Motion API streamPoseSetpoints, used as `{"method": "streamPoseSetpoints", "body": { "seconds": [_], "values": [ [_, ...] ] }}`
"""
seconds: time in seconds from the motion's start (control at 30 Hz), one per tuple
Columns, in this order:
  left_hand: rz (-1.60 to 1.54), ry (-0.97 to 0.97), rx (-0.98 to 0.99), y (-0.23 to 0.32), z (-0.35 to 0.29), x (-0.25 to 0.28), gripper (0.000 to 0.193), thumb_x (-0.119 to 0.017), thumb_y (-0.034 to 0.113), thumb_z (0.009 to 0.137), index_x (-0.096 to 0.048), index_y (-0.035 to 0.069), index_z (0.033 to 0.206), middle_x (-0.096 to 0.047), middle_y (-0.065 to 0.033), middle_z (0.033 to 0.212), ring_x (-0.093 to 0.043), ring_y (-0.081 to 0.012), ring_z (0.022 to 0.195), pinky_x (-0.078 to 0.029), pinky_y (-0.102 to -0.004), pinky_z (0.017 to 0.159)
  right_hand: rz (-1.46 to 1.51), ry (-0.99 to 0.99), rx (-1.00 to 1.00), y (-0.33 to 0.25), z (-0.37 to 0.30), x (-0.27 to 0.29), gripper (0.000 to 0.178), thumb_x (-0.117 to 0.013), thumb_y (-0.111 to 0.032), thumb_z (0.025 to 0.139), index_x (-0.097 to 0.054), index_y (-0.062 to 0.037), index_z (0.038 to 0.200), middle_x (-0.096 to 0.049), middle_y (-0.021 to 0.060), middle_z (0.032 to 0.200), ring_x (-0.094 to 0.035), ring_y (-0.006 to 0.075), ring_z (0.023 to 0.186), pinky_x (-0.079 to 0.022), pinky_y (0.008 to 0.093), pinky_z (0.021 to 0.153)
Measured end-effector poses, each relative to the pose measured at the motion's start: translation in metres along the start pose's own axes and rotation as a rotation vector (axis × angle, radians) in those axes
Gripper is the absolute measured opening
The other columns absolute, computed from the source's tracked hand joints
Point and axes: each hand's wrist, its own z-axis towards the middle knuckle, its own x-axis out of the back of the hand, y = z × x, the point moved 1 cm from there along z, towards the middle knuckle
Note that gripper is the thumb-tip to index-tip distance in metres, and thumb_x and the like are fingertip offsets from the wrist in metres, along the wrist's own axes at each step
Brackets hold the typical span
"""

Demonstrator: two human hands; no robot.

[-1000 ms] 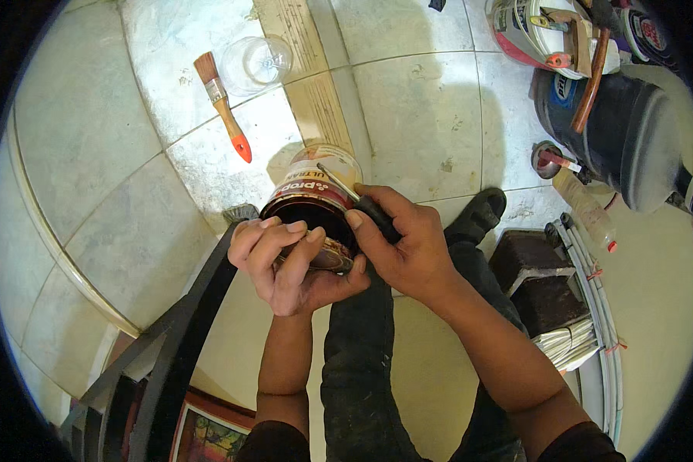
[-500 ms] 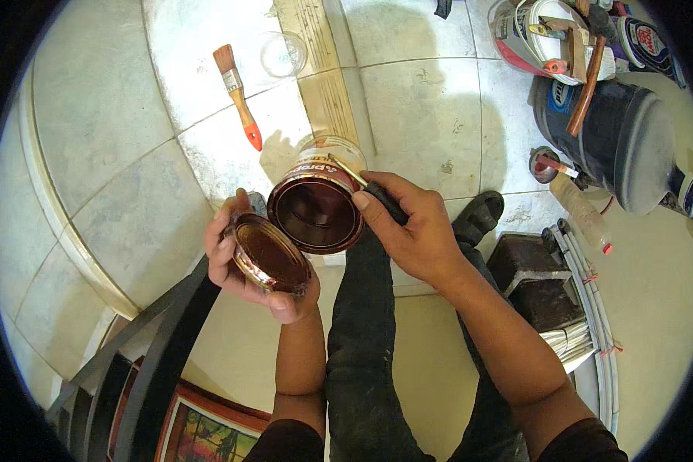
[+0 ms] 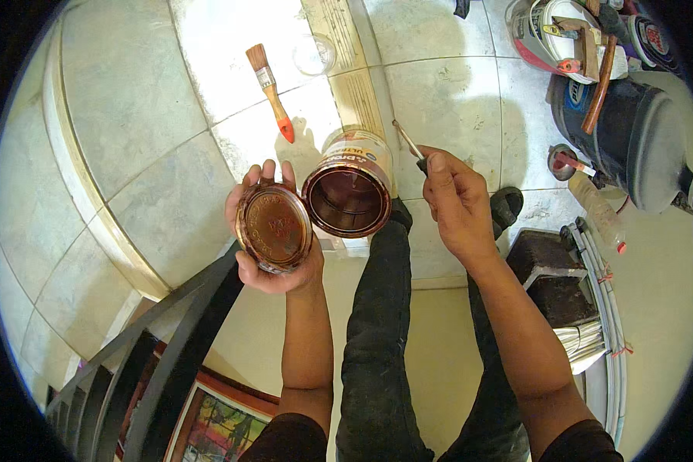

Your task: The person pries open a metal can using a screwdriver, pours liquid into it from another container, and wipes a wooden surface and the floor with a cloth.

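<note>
My left hand [image 3: 296, 279] grips a round metal lid [image 3: 276, 229] coated with brown paint, its fingers and thumb around the edge. Just right of the lid stands an open paint can [image 3: 356, 159], pale on the outside, its rim and inner wall smeared dark brown. In my right hand [image 3: 460, 206], closed round a dark handle, is a screwdriver [image 3: 410, 144], its metal shaft pointing up and left, apart from the can. Beyond the lid a paintbrush [image 3: 271, 94] with brown bristles and a red-tipped wooden handle lies on pale tiles. A clear round plastic container [image 3: 314, 55] is beside it.
A ridged tan strip [image 3: 358, 100] runs behind the can. At right are a white bucket [image 3: 528, 48] with tools on top, a hammer [image 3: 599, 86], a large dark jug [image 3: 645, 146], a clear bottle [image 3: 595, 209] and bundled pipes [image 3: 613, 339]. Black railing [image 3: 183, 346] rises at lower left.
The lid has turned from a steep tilt to face me more flatly. My right hand has drawn the screwdriver away from the can's rim to the right. The whole view has shifted slightly.
</note>
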Motion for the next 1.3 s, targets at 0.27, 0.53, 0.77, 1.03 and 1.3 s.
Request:
{"method": "streamPoseSetpoints", "body": {
  "seconds": [0.27,0.53,0.77,1.03,1.3],
  "values": [
    [-0.463,0.225,0.196,0.041,0.016,-0.032,0.080,-0.049,0.064,0.103,-0.048,0.006,0.159,-0.052,-0.0197,0.162,-0.043,-0.0392,0.156,-0.023,-0.0652,0.134,0.013,0.046,-0.028,-0.025,-0.014,0.024,0.042,-0.058,-0.036,0.117,-0.072,0.0028,0.127,-0.051,-0.0077,0.079,-0.043,0.0033,0.071,-0.036,0.0244,0.062],
    [-0.673,0.156,0.460,0.070,0.039,-0.085,0.075,-0.038,0.062,0.112,-0.037,0.012,0.169,-0.032,-0.0161,0.177,-0.023,-0.0361,0.167,-0.012,-0.0651,0.136,0.072,0.121,0.006,-0.059,-0.031,0.050,0.042,-0.058,-0.038,0.116,-0.072,-0.0004,0.130,-0.045,-0.0092,0.071,-0.037,0.0011,0.062,-0.029,0.0230,0.055],
    [-0.704,0.080,0.624,0.094,0.040,-0.137,0.105,-0.042,0.085,0.100,-0.030,0.012,0.173,-0.027,-0.0202,0.179,-0.020,-0.0394,0.167,-0.009,-0.0673,0.134,0.091,0.161,0.046,-0.091,-0.062,0.084,0.036,-0.057,-0.030,0.116,-0.067,-0.0001,0.134,-0.046,-0.0087,0.070,-0.038,0.0018,0.061,-0.029,0.0239,0.054],
    [-0.517,0.199,0.648,0.122,0.042,-0.117,0.093,-0.037,0.075,0.106,-0.032,0.008,0.171,-0.034,-0.0241,0.174,-0.028,-0.0431,0.164,-0.020,-0.0631,0.134,0.050,0.156,0.024,-0.115,-0.091,0.121,0.024,-0.053,-0.026,0.117,-0.056,-0.0066,0.132,-0.056,-0.0011,0.078,-0.045,0.0058,0.069,-0.037,0.0252,0.060],
    [-0.497,0.231,0.682,0.125,0.034,-0.082,0.092,-0.035,0.074,0.106,-0.033,0.008,0.170,-0.038,-0.0218,0.172,-0.035,-0.0378,0.161,-0.026,-0.0592,0.133,0.051,0.034,-0.002,-0.126,-0.088,0.107,0.027,-0.064,-0.015,0.110,-0.052,-0.0089,0.133,-0.064,0.0049,0.107,-0.059,0.0120,0.087,-0.052,0.0287,0.082]
  ]
}}
